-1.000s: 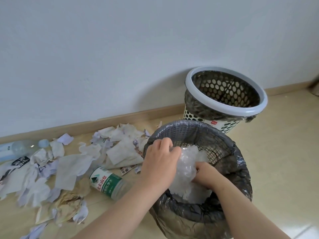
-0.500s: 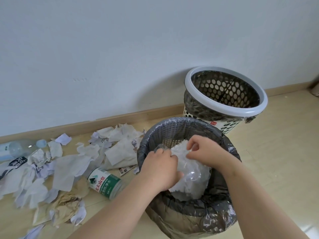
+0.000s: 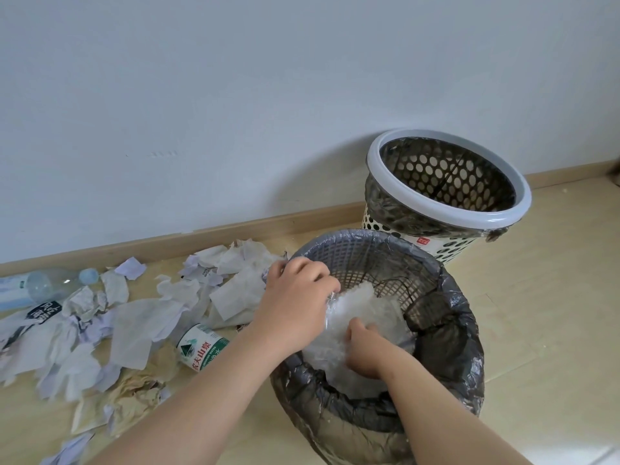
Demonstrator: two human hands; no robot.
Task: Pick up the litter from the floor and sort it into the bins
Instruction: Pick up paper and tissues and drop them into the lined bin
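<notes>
Inside the bag-lined grey mesh bin (image 3: 379, 263), the left hand (image 3: 295, 297) is gripping the top edge of the crumpled clear plastic (image 3: 364, 307) with curled fingers, while the right hand (image 3: 367, 352) is clutching its middle, fingers dug in

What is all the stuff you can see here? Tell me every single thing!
Basket bin: one, grey with dark liner, nearest.
Round-holed bin: one, white-rimmed, dark liner, behind it by the wall.
Crumpled plastic: one wad, clear-white, inside the basket bin.
Green-labelled bottle: one, lying beside the basket bin.
Clear bottle: one, blue-labelled, far left floor.
Paper scraps: many, white, lilac and tan, floor at left.
Left hand: one, grips the plastic's upper edge.
Right hand: one, fingers curled into the plastic.
</notes>
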